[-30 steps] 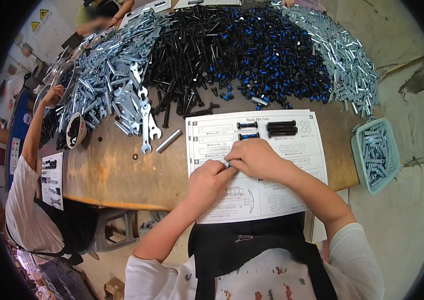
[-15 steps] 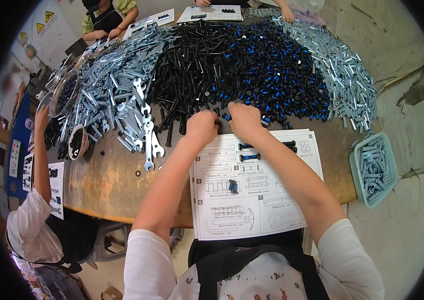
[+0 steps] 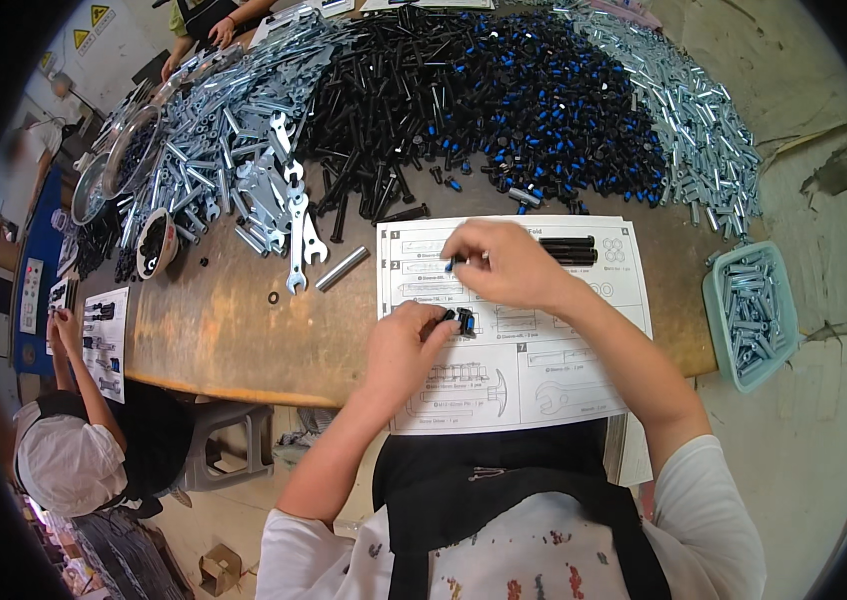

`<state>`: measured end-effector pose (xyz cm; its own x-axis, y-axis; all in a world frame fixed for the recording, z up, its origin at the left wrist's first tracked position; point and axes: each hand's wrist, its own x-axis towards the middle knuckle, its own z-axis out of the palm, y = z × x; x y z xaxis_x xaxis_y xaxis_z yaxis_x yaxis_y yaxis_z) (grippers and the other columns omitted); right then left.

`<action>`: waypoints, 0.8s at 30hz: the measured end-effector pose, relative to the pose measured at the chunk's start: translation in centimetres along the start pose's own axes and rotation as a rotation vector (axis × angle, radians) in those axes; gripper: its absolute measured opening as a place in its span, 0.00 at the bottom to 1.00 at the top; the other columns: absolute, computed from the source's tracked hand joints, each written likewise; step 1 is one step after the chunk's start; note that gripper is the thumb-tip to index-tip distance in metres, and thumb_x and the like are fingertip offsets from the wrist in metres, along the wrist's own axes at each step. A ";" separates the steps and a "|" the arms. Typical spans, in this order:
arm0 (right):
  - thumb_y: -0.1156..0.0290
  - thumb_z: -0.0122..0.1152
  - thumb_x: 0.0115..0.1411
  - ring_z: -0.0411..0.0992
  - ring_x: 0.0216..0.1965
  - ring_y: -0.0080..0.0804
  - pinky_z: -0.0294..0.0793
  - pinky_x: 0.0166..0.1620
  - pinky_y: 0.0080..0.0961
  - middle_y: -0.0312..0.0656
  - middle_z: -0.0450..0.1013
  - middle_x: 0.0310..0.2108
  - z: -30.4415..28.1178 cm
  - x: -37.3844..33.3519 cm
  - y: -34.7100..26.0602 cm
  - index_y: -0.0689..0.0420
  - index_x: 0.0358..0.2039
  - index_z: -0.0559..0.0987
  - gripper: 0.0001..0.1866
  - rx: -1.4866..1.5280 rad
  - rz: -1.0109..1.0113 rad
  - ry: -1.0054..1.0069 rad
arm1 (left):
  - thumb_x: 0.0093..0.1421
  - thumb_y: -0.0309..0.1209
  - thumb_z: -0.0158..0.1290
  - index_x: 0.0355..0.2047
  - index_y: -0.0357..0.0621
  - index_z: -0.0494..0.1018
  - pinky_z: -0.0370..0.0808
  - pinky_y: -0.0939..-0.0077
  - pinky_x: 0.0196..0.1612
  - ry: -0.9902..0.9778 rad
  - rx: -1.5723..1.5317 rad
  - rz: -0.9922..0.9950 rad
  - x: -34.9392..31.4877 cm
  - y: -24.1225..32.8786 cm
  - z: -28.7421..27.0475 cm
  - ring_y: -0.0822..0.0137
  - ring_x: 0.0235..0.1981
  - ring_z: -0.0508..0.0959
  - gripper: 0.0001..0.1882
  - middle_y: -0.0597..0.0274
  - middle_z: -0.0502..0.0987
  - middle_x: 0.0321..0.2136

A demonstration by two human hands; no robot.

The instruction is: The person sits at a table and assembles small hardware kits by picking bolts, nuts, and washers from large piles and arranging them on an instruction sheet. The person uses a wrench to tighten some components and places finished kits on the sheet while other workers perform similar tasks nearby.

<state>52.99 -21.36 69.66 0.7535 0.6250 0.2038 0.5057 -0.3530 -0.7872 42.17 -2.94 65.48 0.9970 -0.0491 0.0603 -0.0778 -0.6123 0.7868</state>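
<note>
A printed sheet (image 3: 409, 415) with line drawings of hardware lies in front of me. My left hand (image 3: 406, 348) rests over its middle, thumb and fingers pinched on a short black bolt. Right beside those fingertips are short black bolts with blue patches (image 3: 466, 321), placed on a drawing. Above the upper part of the sheet, my right hand (image 3: 504, 262) is closed, pinching a small dark bolt with blue on it (image 3: 450, 264). Long black bolts (image 3: 569, 250) lie side by side on the sheet, right of that hand.
Beyond the sheet spread heaps of black bolts (image 3: 374, 100), blue-patched bolts (image 3: 574, 110) and silver sleeves (image 3: 694, 130). Open-end wrenches (image 3: 297, 235) and a loose silver tube (image 3: 344, 269) lie left. A teal basket (image 3: 722, 340) of sleeves stands right. A co-worker (image 3: 74, 450) sits left.
Both hands have drawn back from the heap's edge to above the sheet, the left to the bolts on it. The left co-worker's raised arm has come down to a sheet.
</note>
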 end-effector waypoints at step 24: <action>0.68 0.57 0.58 0.78 0.36 0.47 0.77 0.41 0.41 0.45 0.80 0.33 -1.7 5.3 7.2 0.56 0.36 0.84 0.10 -0.499 0.126 0.284 | 0.60 0.29 0.56 0.43 0.41 0.78 0.77 0.68 0.34 0.065 0.262 0.311 10.5 -2.2 -2.0 0.58 0.29 0.80 0.11 0.56 0.80 0.35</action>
<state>61.34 -21.71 66.05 0.8686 0.3703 0.3291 0.4900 -0.7404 -0.4602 52.80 -0.49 65.61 0.9233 -0.2188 0.3157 -0.3648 -0.7569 0.5422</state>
